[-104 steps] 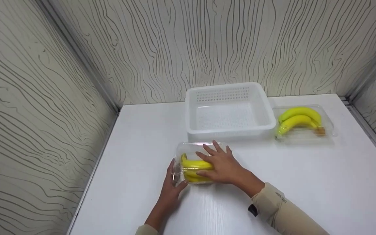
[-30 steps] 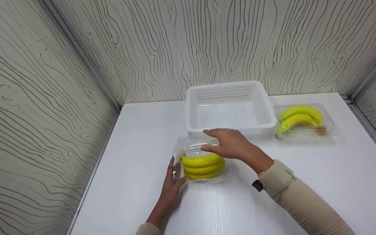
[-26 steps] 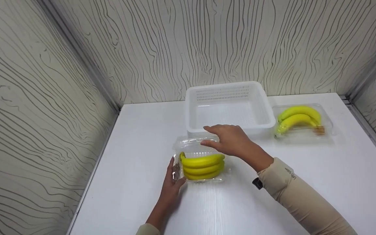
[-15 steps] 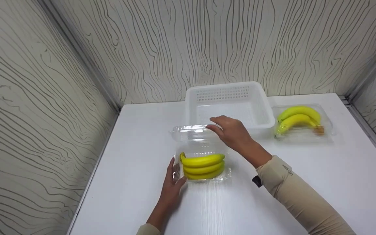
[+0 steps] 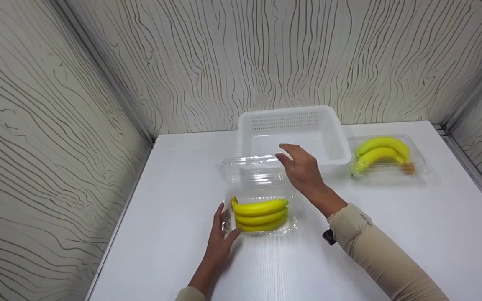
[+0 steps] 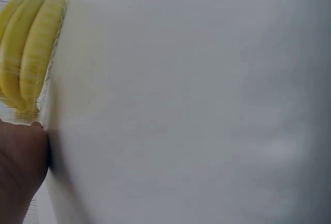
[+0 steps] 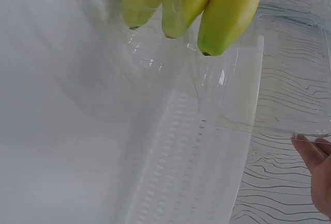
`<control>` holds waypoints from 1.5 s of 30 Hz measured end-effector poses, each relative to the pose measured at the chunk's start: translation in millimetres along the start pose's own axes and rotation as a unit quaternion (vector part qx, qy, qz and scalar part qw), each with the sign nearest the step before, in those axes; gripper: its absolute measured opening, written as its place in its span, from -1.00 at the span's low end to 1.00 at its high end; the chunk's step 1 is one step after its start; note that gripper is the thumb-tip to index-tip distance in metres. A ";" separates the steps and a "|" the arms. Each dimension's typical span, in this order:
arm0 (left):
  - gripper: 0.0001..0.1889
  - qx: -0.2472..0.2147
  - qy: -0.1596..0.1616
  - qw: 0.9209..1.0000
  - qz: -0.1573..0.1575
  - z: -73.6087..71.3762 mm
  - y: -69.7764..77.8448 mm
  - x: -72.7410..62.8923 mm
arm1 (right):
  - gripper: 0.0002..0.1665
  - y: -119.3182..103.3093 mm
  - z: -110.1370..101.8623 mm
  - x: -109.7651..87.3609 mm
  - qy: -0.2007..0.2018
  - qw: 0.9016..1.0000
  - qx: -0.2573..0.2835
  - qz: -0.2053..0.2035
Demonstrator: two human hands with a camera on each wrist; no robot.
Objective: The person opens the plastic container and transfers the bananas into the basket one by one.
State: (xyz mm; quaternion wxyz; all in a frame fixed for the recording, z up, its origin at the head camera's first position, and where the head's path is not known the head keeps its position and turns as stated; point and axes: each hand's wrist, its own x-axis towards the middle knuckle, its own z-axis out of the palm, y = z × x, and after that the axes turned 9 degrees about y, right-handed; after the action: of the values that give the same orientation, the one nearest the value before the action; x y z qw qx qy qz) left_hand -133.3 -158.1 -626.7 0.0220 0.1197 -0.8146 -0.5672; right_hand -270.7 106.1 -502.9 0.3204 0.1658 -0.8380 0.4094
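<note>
A clear plastic clamshell container lies on the white table with a bunch of yellow bananas in its base. My left hand holds the base by its left end, thumb at the front corner. In the left wrist view, that hand sits just below the bananas. The lid stands raised behind the fruit, and my right hand pinches its right upper corner. The right wrist view shows the right fingertips at the edge of the transparent lid.
Right behind the lid stands a white perforated basket. To its right, a second clear container holds two bananas. Patterned wall panels border the table at the back and sides.
Earlier my right hand lay spread on the closed container. It has since swung the lid up and back, away from the bananas. My left hand has stayed at the left end.
</note>
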 end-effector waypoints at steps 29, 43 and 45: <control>0.05 -0.011 -0.012 1.000 0.020 -1.8 -1.1 1.2 | -0.69 -21.5 -15.9 -41.3 0.142 0.945 0.079 -0.284; 0.04 -0.005 -0.008 1.000 0.017 0.0 -0.5 -0.2 | -0.70 -25.3 -1.4 -69.6 -0.072 0.949 0.006 -0.306; 0.04 0.002 -0.008 1.000 0.013 1.1 -0.9 -0.3 | -0.67 -23.1 1.9 -73.9 -0.109 0.955 -0.017 -0.274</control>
State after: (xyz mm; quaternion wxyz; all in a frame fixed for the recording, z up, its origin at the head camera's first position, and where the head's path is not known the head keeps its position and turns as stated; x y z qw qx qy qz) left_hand -133.1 -157.3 -627.9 0.0223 0.1043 -0.8176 -0.5658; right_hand -204.3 91.7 -540.1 0.3302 0.4273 -0.7968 0.2711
